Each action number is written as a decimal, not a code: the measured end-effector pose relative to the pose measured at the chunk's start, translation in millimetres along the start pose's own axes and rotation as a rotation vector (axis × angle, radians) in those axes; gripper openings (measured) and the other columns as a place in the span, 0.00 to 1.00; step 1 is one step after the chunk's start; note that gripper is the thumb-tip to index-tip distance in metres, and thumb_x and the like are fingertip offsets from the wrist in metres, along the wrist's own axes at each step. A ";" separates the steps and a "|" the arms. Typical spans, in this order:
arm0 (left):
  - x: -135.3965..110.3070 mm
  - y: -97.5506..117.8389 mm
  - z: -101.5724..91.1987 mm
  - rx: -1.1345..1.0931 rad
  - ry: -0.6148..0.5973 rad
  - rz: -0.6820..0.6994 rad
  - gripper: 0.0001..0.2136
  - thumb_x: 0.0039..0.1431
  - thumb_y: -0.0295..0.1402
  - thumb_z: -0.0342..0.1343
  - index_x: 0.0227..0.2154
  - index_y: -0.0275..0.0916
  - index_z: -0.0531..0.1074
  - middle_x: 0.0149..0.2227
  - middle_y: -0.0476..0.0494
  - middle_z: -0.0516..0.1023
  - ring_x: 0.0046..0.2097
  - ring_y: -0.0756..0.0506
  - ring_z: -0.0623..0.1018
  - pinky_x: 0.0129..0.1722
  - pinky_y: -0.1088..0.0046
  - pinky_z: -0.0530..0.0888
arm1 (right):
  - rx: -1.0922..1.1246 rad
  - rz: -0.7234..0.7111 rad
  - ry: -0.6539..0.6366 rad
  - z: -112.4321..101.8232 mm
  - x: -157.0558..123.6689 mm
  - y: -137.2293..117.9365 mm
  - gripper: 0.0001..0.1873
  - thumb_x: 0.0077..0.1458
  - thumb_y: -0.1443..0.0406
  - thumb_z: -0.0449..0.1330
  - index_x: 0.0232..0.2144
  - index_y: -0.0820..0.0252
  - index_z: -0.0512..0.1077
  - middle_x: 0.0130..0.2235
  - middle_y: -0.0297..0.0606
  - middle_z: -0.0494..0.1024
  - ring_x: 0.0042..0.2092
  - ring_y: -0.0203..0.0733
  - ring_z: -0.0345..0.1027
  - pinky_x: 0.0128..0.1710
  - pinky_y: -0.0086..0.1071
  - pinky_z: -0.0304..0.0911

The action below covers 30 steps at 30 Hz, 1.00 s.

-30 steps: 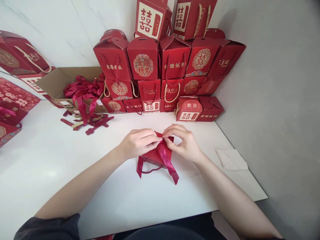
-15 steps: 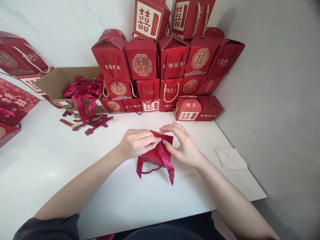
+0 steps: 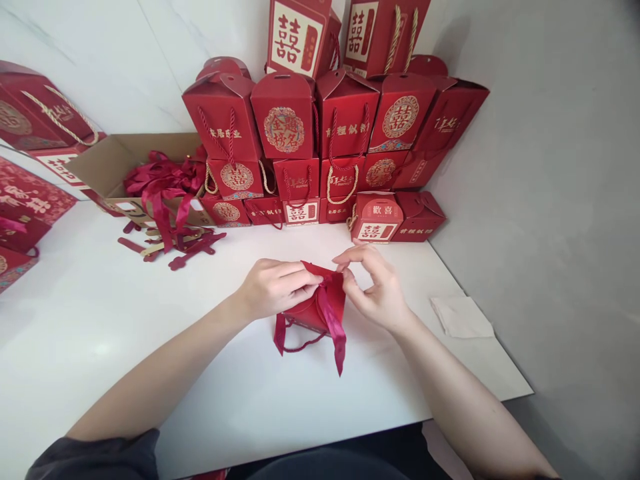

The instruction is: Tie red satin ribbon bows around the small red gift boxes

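Observation:
A small red gift box (image 3: 313,313) with a dark red cord handle lies on the white table in front of me. A magenta satin ribbon (image 3: 332,317) crosses its top, one end hanging over the near right side and the other at the lower left. My left hand (image 3: 280,287) is closed, thumb and fingers pinching the ribbon near the middle of the box top. At the box's right edge, my right hand (image 3: 375,287) has its thumb and index fingertips drawn together. What they hold, if anything, is too small to make out.
Stacked red gift boxes (image 3: 285,120) stand against the back wall. At the left is an open cardboard box (image 3: 95,163) with magenta ribbons; several cut-out tags (image 3: 195,250) lie before it. A folded white tissue (image 3: 461,317) rests near the right table edge, beside a grey wall.
My right hand has moved right, away from the ribbon at the box's middle to its right edge. My left hand keeps its pinch. The hanging ribbon end has shifted slightly.

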<state>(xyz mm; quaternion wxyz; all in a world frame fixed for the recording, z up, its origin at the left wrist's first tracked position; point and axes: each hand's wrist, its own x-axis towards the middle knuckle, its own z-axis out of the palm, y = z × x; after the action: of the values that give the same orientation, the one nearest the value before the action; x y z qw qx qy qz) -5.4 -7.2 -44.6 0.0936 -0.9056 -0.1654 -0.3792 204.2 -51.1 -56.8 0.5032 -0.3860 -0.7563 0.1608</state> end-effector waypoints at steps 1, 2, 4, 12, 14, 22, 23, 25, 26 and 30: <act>0.1 0.0 -0.1 -0.002 0.003 0.002 0.02 0.56 0.27 0.58 0.31 0.40 0.74 0.25 0.55 0.78 0.23 0.56 0.75 0.23 0.80 0.69 | 0.010 0.024 -0.004 -1.0 0.1 0.0 0.16 0.54 0.74 0.55 0.44 0.55 0.67 0.37 0.35 0.76 0.43 0.42 0.70 0.60 0.49 0.56; 0.1 0.1 -0.2 -0.004 0.004 0.003 0.02 0.56 0.26 0.58 0.31 0.40 0.74 0.25 0.55 0.79 0.23 0.56 0.75 0.23 0.80 0.69 | 0.017 0.039 -0.030 -1.6 0.2 -0.1 0.18 0.53 0.74 0.55 0.46 0.54 0.67 0.39 0.36 0.76 0.45 0.43 0.69 0.60 0.50 0.56; 0.0 0.2 -0.4 0.000 0.005 0.001 0.03 0.56 0.26 0.58 0.32 0.40 0.74 0.26 0.55 0.79 0.24 0.56 0.76 0.24 0.80 0.70 | 0.010 0.028 -0.100 -1.7 0.2 -0.4 0.19 0.53 0.74 0.56 0.47 0.54 0.66 0.42 0.36 0.76 0.47 0.43 0.70 0.61 0.51 0.53; 0.0 0.3 -0.1 0.008 -0.001 -0.002 0.03 0.55 0.26 0.59 0.32 0.40 0.74 0.26 0.55 0.80 0.23 0.55 0.76 0.23 0.79 0.69 | -0.010 0.049 -0.085 -0.6 -1.0 -1.6 0.19 0.54 0.73 0.58 0.49 0.54 0.66 0.41 0.36 0.76 0.47 0.43 0.69 0.61 0.50 0.54; 0.4 0.6 0.0 0.008 0.003 -0.006 0.03 0.55 0.26 0.60 0.31 0.40 0.74 0.26 0.55 0.80 0.23 0.56 0.76 0.23 0.79 0.69 | -0.020 0.025 -0.142 -0.4 -0.5 -0.9 0.19 0.55 0.72 0.58 0.48 0.53 0.67 0.43 0.35 0.77 0.46 0.43 0.71 0.63 0.52 0.50; -1.0 0.6 0.3 -0.013 -0.018 -0.028 0.02 0.55 0.27 0.60 0.32 0.40 0.74 0.25 0.55 0.79 0.23 0.56 0.75 0.23 0.79 0.68 | -0.035 0.072 -0.017 -7.4 0.3 1.0 0.12 0.59 0.67 0.58 0.46 0.53 0.69 0.45 0.40 0.77 0.50 0.46 0.70 0.56 0.49 0.60; -1.0 0.7 0.3 -0.015 -0.017 -0.030 0.02 0.55 0.27 0.59 0.32 0.40 0.74 0.25 0.55 0.79 0.24 0.56 0.75 0.23 0.79 0.68 | -0.034 0.084 -0.079 -7.9 0.3 1.8 0.13 0.58 0.66 0.60 0.46 0.53 0.70 0.48 0.41 0.76 0.53 0.48 0.68 0.56 0.49 0.60; -0.8 1.0 0.4 -0.011 -0.010 -0.032 0.02 0.56 0.27 0.59 0.31 0.40 0.74 0.25 0.55 0.79 0.24 0.56 0.75 0.24 0.80 0.68 | -0.039 0.065 -0.155 -7.7 0.2 3.6 0.09 0.57 0.65 0.61 0.42 0.53 0.72 0.54 0.41 0.73 0.57 0.49 0.64 0.58 0.49 0.58; -0.6 1.2 0.3 -0.009 -0.009 -0.034 0.02 0.56 0.27 0.59 0.31 0.40 0.74 0.25 0.55 0.78 0.23 0.56 0.75 0.24 0.80 0.68 | -0.043 0.045 -0.151 -7.2 0.1 4.3 0.05 0.58 0.66 0.60 0.39 0.53 0.72 0.54 0.40 0.73 0.58 0.49 0.64 0.59 0.49 0.57; 0.0 1.7 -0.3 -0.010 -0.017 -0.040 0.02 0.55 0.27 0.59 0.31 0.40 0.74 0.24 0.55 0.77 0.23 0.56 0.74 0.23 0.79 0.67 | -0.016 0.049 -0.068 -3.6 -1.3 3.7 0.05 0.60 0.69 0.56 0.38 0.54 0.70 0.45 0.37 0.78 0.53 0.45 0.68 0.63 0.51 0.50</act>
<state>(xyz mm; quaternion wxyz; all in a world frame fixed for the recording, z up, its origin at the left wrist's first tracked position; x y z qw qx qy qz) -5.0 -8.9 -44.5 0.0801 -0.9057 -0.1824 -0.3741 209.3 -50.2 -58.4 0.4701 -0.4028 -0.7644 0.1801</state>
